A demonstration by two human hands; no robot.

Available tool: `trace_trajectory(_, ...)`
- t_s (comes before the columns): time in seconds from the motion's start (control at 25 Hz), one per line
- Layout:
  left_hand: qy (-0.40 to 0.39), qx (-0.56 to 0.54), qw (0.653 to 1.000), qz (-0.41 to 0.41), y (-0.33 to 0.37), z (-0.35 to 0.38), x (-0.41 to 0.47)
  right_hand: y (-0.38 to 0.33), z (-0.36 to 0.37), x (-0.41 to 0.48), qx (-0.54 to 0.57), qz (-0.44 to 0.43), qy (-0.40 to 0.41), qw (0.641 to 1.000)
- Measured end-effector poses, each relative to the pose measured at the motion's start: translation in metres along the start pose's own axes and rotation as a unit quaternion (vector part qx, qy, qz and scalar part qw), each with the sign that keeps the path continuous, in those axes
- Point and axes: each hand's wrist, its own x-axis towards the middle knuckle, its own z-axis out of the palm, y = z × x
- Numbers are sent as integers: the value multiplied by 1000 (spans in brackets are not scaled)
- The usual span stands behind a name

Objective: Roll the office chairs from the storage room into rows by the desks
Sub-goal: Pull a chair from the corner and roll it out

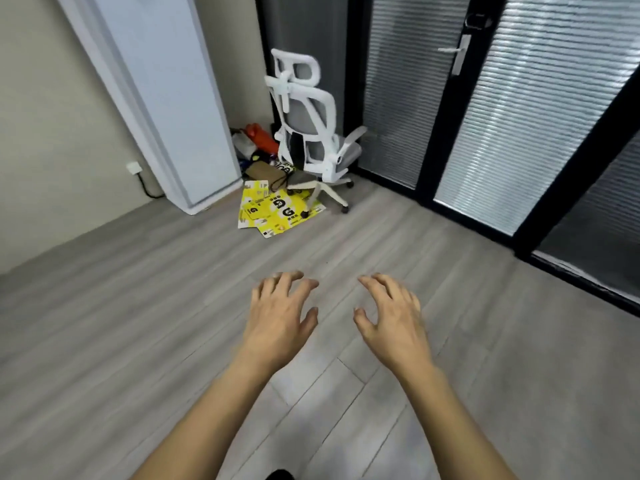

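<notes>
Grey plank floor (138, 306) throughout. At ten o'clock, a beige wall (52, 116) with a white socket (132, 167). At eleven, a tall pale panel (173, 98). From one to three, black-framed glass with closed blinds (519, 126), light banding the slats.

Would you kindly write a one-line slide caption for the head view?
Left hand and right hand, both empty, reach toward the white office chair in the corner by yellow cardboard.
</notes>
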Motion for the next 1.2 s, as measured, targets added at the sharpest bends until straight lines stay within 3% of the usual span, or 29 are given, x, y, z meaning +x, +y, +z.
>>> trace_trajectory(0.32, 20, -12, 998, -62, -166, 45, 211, -39, 111, 275, -11, -48, -33, 998)
trace_trajectory(0.52, 20, -2, 999, -47, -254, 57, 355, -67, 160, 431, 3, -48, -27, 998)
trace_trajectory(1.2, -5, 11, 1000, -3, -501, 128, 853, -53, 309, 982, 19, -22, 11, 1000)
